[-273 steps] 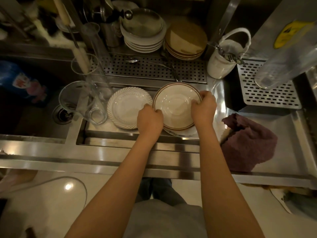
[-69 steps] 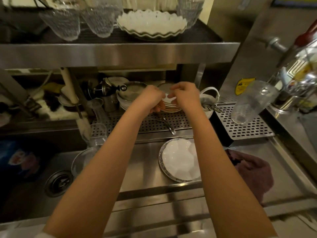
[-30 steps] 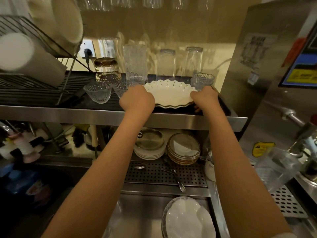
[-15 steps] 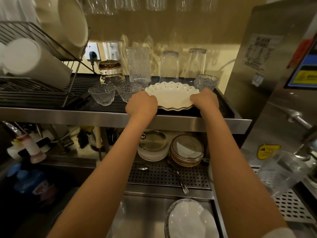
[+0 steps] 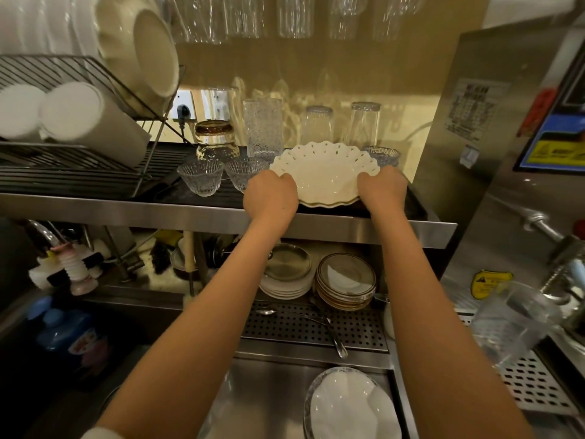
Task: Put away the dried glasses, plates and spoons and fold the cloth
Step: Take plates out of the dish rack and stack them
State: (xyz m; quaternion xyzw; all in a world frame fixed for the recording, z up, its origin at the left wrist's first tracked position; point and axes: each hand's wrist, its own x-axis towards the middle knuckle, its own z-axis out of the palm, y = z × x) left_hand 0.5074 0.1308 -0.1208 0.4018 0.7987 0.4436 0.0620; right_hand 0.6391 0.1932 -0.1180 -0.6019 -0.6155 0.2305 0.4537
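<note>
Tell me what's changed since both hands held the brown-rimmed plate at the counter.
The brown-rimmed plate went onto the matching stack under the upper shelf and was let go. The left hand and right hand rose to that shelf and now grip the scalloped white plate by opposite edges. The white counter plate and the spoons on the perforated tray stayed put.

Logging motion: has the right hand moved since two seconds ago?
Yes: the right hand went up, from the brown-rimmed plate stack below the steel shelf to the scalloped plate on it.
</note>
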